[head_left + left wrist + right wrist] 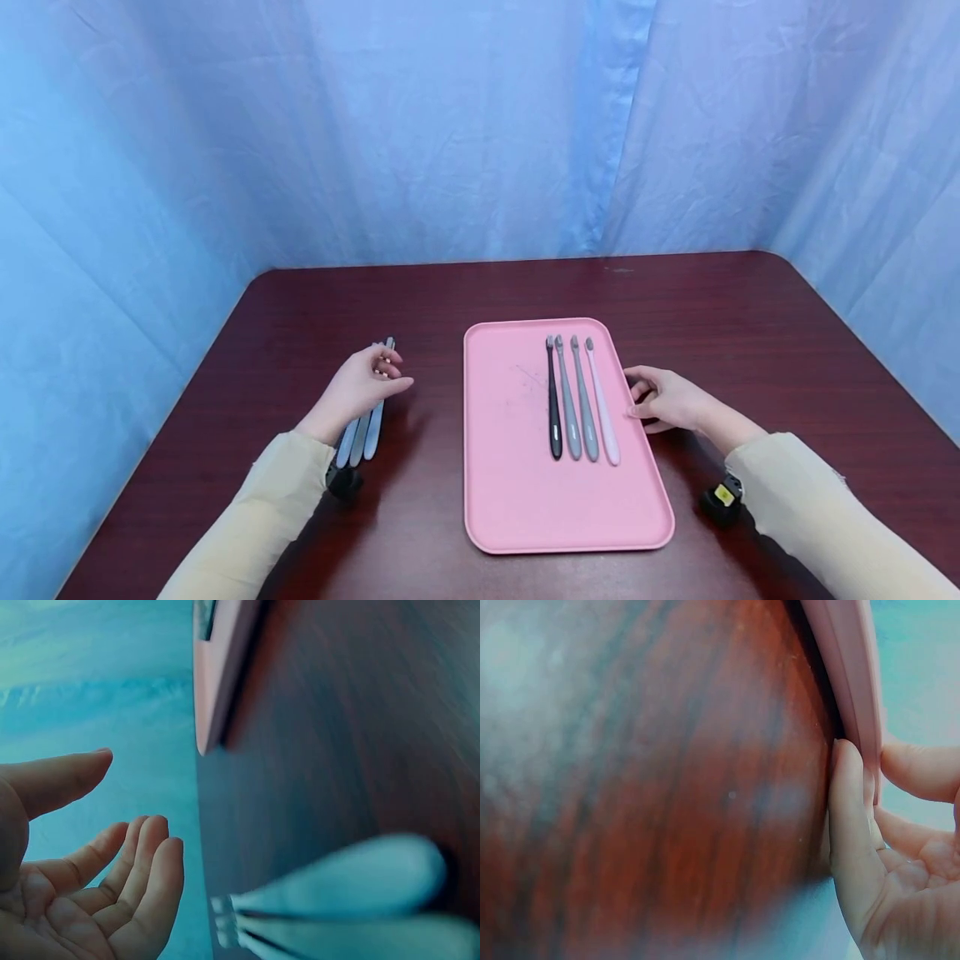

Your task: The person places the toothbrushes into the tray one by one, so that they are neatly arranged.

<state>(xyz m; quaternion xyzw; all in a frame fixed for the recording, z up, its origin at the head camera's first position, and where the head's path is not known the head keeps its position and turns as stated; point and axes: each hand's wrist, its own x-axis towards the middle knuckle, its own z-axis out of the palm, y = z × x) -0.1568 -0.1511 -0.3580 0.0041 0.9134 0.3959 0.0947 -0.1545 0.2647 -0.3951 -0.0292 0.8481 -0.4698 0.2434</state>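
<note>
From the head view we look down on a dark reddish-brown, wood-grained worktop with a pale blue, satiny curtain behind and at both sides. On it we see a pink, rectangular, round-cornered tray, and lying on the right half of that are four slim, long-handled toothbrushes: a glossy black toothbrush, two grey toothbrushes and, nearest the right rim, a pale pink toothbrush, all with heads toward the far end. Our right hand grips the tray's right rim. Our left hand, well apart from the tray, is above three bluish-grey toothbrushes that lie side by side on the worktop; it hides part of them. Both arms wear cream sleeves. In the left wrist view we find the left fingers loosely curved, the thumb held wide of them, with nothing between; the blurred handles of the bluish-grey group appear below, and a corner of the tray stands above. In the right wrist view the right thumb and fingers pinch the tray's rim from either side, narrow around its edge; whether that edge is lifted off the worktop we cannot tell.
</note>
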